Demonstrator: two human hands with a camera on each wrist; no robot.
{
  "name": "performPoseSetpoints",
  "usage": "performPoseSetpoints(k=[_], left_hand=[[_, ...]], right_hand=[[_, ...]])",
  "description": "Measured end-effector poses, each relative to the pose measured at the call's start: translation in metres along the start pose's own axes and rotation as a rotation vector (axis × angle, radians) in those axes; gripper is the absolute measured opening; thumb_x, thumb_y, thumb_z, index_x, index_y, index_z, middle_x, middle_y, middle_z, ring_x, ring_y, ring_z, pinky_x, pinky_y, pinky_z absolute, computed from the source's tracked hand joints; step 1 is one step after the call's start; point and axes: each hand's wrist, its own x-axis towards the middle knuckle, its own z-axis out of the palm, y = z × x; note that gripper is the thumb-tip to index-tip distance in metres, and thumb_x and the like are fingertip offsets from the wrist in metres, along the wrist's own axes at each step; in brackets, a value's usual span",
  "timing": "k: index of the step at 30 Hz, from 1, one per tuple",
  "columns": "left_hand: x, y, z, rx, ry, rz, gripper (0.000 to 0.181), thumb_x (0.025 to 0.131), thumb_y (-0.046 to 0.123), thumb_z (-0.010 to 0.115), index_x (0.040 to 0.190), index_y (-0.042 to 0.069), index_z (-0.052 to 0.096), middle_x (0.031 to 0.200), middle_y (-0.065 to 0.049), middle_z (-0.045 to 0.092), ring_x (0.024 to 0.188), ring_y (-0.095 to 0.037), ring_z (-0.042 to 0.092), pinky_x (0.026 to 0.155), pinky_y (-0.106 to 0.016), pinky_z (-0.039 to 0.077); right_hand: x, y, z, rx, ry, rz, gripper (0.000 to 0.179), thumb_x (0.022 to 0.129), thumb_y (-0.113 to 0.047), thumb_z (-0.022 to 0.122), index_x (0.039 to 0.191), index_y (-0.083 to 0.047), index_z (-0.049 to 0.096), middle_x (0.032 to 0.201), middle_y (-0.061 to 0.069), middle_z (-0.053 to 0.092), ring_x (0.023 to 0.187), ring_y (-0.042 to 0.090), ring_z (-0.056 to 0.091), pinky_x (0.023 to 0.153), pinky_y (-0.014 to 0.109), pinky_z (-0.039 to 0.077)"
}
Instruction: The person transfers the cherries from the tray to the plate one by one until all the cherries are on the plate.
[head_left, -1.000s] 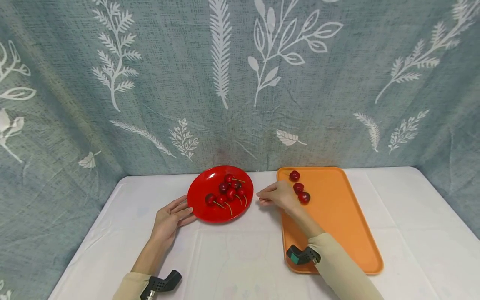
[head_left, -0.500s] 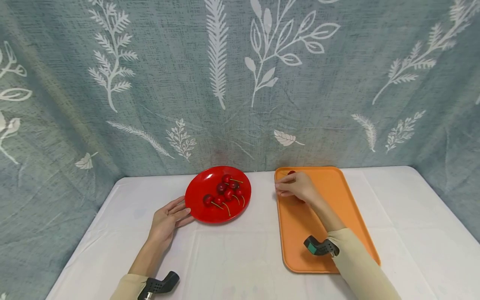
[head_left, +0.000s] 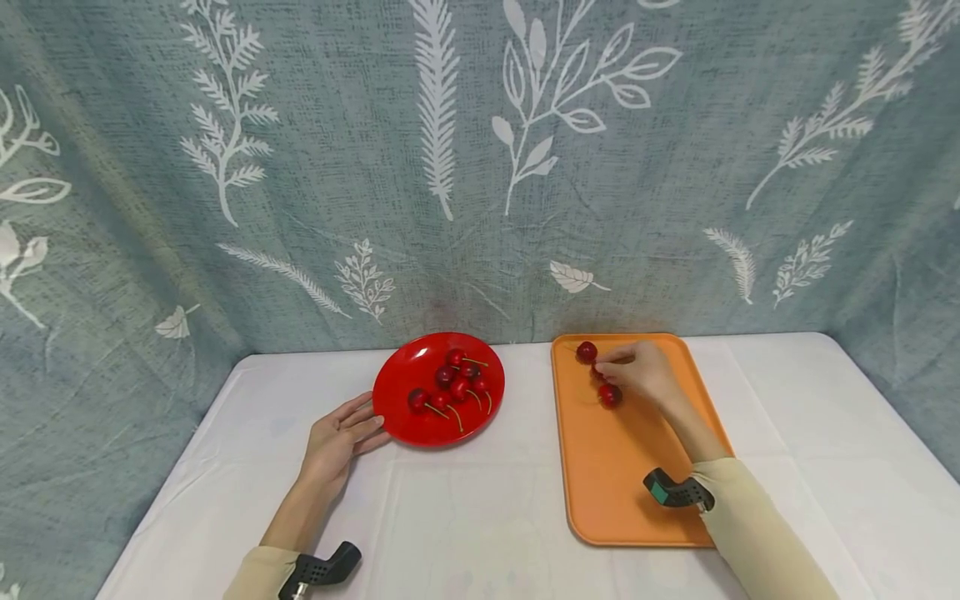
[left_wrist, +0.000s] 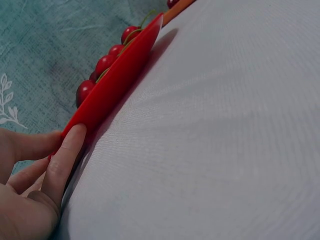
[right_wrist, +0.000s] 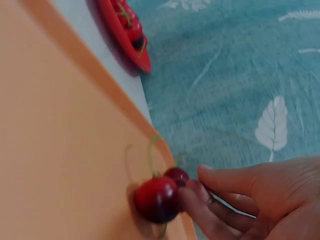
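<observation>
My left hand (head_left: 330,446) holds the left rim of a red plate (head_left: 408,429), thumb on one side and fingers on the other, as the left wrist view shows. Several red cherries (head_left: 460,388) with green stems lie on the plate. On the orange tray (head_left: 615,475), my right hand (head_left: 648,371) pinches the middle cherry (head_left: 597,375), which its fingertips partly cover. One cherry (head_left: 587,352) sits just behind it, near the tray's back edge. Another cherry (right_wrist: 157,200), large and glossy in the right wrist view, lies right in front of the fingertips.
A white cloth (head_left: 480,517) covers the table, with a strip of it between plate and tray. Behind the table hangs a blue-green curtain (head_left: 337,167) with white leaf prints. Each wrist wears a black camera mount (head_left: 678,492).
My right hand has moved right, from beside the plate back over the tray, down to the middle cherry. The left hand stays at the plate's rim.
</observation>
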Motion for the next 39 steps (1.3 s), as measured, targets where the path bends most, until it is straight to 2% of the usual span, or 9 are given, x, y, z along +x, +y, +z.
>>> performPoseSetpoints(k=[2, 4, 8, 11, 20, 23, 25, 32, 39], left_hand=[[0.000, 0.000, 0.000, -0.003, 0.003, -0.004, 0.056, 0.097, 0.001, 0.056, 0.149, 0.000, 0.035, 0.145, -0.024, 0.045, 0.095, -0.011, 0.070, 0.083, -0.029, 0.057], [-0.001, 0.001, 0.000, -0.008, 0.005, -0.004, 0.056, 0.097, 0.001, 0.056, 0.149, 0.000, 0.035, 0.145, -0.025, 0.045, 0.095, -0.012, 0.070, 0.082, -0.029, 0.058], [-0.002, 0.001, 0.000, -0.015, 0.000, -0.005, 0.057, 0.097, 0.002, 0.057, 0.150, 0.000, 0.034, 0.145, -0.025, 0.045, 0.096, -0.013, 0.070, 0.082, -0.029, 0.058], [-0.002, 0.002, 0.001, -0.015, 0.002, -0.003, 0.057, 0.097, 0.001, 0.056, 0.150, 0.000, 0.034, 0.145, -0.025, 0.045, 0.095, -0.012, 0.070, 0.082, -0.029, 0.058], [-0.001, 0.000, 0.002, -0.021, 0.017, 0.000, 0.057, 0.096, 0.000, 0.057, 0.149, 0.000, 0.036, 0.143, -0.024, 0.047, 0.094, -0.013, 0.071, 0.081, -0.029, 0.058], [-0.001, -0.001, 0.002, -0.014, 0.023, 0.001, 0.057, 0.096, 0.001, 0.057, 0.149, 0.000, 0.037, 0.143, -0.024, 0.048, 0.094, -0.013, 0.071, 0.081, -0.029, 0.058], [-0.001, -0.002, 0.002, -0.010, 0.023, 0.002, 0.057, 0.096, 0.001, 0.057, 0.149, 0.000, 0.036, 0.143, -0.024, 0.048, 0.094, -0.013, 0.071, 0.081, -0.029, 0.058], [-0.001, -0.002, 0.002, -0.009, 0.018, -0.002, 0.056, 0.096, 0.000, 0.057, 0.149, 0.000, 0.037, 0.143, -0.024, 0.048, 0.094, -0.012, 0.071, 0.082, -0.030, 0.058], [0.000, -0.001, 0.002, 0.004, 0.024, -0.012, 0.055, 0.097, 0.001, 0.056, 0.149, 0.002, 0.037, 0.144, -0.023, 0.047, 0.098, -0.013, 0.070, 0.083, -0.029, 0.057]], right_hand=[[-0.002, 0.004, -0.004, -0.002, 0.013, -0.017, 0.025, 0.091, -0.010, 0.069, 0.107, 0.008, 0.072, 0.099, 0.020, 0.073, 0.085, 0.021, 0.067, 0.066, 0.019, 0.051], [-0.003, 0.008, -0.007, 0.046, 0.010, -0.022, 0.025, 0.091, -0.008, 0.068, 0.107, 0.012, 0.070, 0.100, 0.024, 0.072, 0.085, 0.024, 0.070, 0.066, 0.021, 0.055], [-0.004, 0.012, -0.013, 0.135, 0.015, 0.020, 0.026, 0.091, -0.005, 0.067, 0.107, 0.015, 0.068, 0.100, 0.028, 0.070, 0.085, 0.029, 0.072, 0.071, 0.032, 0.061], [-0.005, 0.014, -0.017, 0.132, 0.015, 0.038, 0.026, 0.091, -0.005, 0.067, 0.109, 0.014, 0.068, 0.102, 0.027, 0.070, 0.084, 0.027, 0.072, 0.072, 0.032, 0.061], [0.000, 0.026, -0.030, 0.021, 0.017, 0.034, 0.028, 0.092, -0.012, 0.068, 0.109, 0.010, 0.070, 0.106, 0.024, 0.070, 0.091, 0.032, 0.070, 0.073, 0.028, 0.060], [0.004, 0.033, -0.029, -0.018, -0.014, 0.000, 0.028, 0.090, -0.012, 0.070, 0.107, 0.010, 0.071, 0.108, 0.024, 0.070, 0.099, 0.035, 0.066, 0.075, 0.023, 0.057], [0.007, 0.036, -0.029, -0.034, -0.043, -0.013, 0.028, 0.089, -0.012, 0.071, 0.107, 0.009, 0.071, 0.108, 0.023, 0.070, 0.100, 0.032, 0.066, 0.074, 0.020, 0.055], [0.013, 0.037, -0.025, 0.102, -0.134, 0.036, 0.027, 0.089, -0.006, 0.070, 0.108, 0.014, 0.068, 0.104, 0.025, 0.070, 0.081, 0.017, 0.072, 0.069, 0.027, 0.061], [0.015, 0.034, -0.019, 0.101, -0.171, 0.055, 0.027, 0.090, -0.006, 0.069, 0.108, 0.014, 0.069, 0.099, 0.023, 0.072, 0.073, 0.013, 0.071, 0.066, 0.027, 0.061]])
